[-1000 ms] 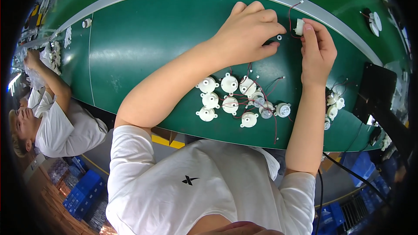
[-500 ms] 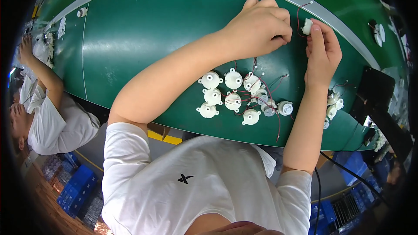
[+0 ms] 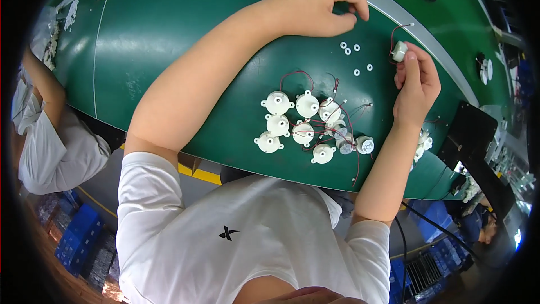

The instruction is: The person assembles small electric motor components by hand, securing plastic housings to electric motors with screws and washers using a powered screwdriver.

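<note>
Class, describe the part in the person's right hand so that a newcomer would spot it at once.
Over the green work surface, find the right hand, near the pale grey rail. Its fingers pinch a small white part with a thin red wire. Unlike the white round pieces gathered nearer the person's body, this one is held in a hand.

I have my left hand [image 3: 322,3] over the far edge of the table [image 3: 169,22], fingers curled, thumb apart. My right hand [image 3: 417,87] pinches farther right; both arms [image 3: 197,79] cross the near edge.
</note>
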{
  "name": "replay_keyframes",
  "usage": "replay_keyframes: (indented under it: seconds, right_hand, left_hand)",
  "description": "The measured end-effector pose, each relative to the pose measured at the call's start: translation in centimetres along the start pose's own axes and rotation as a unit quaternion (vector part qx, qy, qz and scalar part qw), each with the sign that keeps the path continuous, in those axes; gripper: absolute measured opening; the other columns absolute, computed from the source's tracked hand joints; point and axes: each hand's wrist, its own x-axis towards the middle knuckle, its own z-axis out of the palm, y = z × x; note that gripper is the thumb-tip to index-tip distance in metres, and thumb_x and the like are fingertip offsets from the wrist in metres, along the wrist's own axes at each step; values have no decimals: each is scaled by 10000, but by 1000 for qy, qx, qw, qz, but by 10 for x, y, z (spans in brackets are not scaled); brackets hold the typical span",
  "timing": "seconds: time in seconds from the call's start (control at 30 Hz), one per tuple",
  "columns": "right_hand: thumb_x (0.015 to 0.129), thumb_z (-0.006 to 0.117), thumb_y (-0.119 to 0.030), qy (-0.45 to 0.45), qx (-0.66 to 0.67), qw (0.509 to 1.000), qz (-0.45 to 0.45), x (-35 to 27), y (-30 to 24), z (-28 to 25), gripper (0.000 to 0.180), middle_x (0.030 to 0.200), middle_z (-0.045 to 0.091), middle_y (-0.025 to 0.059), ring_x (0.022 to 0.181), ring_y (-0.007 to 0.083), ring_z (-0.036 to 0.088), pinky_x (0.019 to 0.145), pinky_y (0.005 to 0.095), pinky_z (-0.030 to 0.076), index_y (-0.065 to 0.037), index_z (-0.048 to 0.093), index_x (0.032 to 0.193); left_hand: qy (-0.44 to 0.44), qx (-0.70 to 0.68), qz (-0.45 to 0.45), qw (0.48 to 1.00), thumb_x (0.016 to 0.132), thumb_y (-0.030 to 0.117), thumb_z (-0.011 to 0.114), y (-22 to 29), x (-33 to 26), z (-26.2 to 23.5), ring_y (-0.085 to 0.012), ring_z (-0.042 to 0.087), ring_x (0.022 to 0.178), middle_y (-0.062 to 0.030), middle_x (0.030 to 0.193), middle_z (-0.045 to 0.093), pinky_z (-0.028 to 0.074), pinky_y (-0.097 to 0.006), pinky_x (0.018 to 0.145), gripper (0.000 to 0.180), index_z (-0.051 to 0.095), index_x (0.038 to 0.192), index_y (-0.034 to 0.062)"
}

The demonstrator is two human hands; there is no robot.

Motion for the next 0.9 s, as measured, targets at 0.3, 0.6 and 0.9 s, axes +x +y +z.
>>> replay_keyframes:
  seconds: [0.3,0.6,0.9]
  right_hand:
    - [937,642,-14,-96,-2,995,-24,-4,-6,0,164,762,613,4,586,46,487,498,190,340,33,677,1090]
    - [878,638,77,-135,-5,990,-43,-5,-1,1,222,812,632,31,627,48,522,513,175,373,51,665,1097]
    - [874,642,71,-150,-20,988,-20,2,-1,-3,233,870,674,69,608,52,535,482,176,367,61,654,1107]
  left_hand:
    - [-171,43,-16,984,737,112,735,2,-9,-7,-155,532,976,48,919,629,348,-348,920,93,726,830,112]
    - [-196,78,12,977,728,120,740,7,-15,-8,-151,541,963,39,889,632,363,-335,915,75,748,801,140]
    - [-170,118,-12,978,717,178,737,15,-15,2,-182,582,974,14,881,651,386,-345,915,124,733,829,123]
